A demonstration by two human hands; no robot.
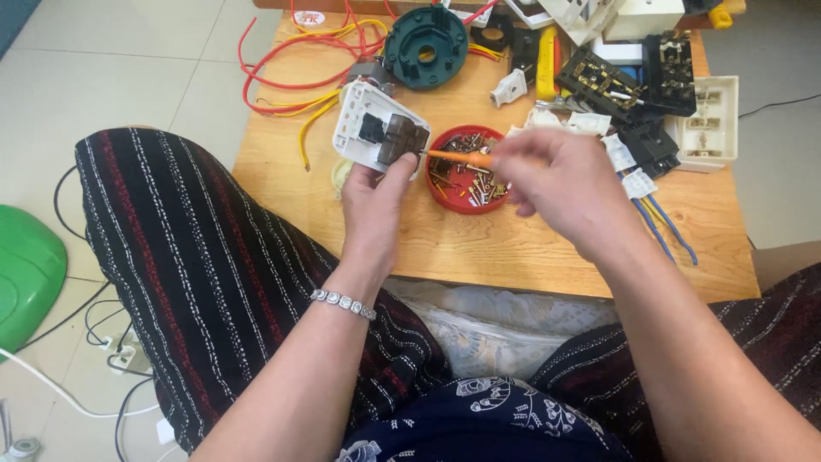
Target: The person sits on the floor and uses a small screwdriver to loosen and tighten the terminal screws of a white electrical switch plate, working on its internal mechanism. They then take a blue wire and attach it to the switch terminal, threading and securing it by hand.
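Switch plate (376, 128), white with a brown block on its back, sits upright above the wooden bench (479, 244), and I see my left hand (376, 205) with its grip clenched around the lower edge. My right hand (560, 184) pinches an orange screwdriver (457, 157), tip touching the brown block. Just beneath lies a red dish (445, 192) of screws.

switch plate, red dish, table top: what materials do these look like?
Switch plate: white moulded plastic, matt, with a dark brown insert.
Red dish: probably plastic, smooth uniform colour, slight sheen; holds brassy metal screws.
Table: wood or wood veneer, visible grain, light finish.
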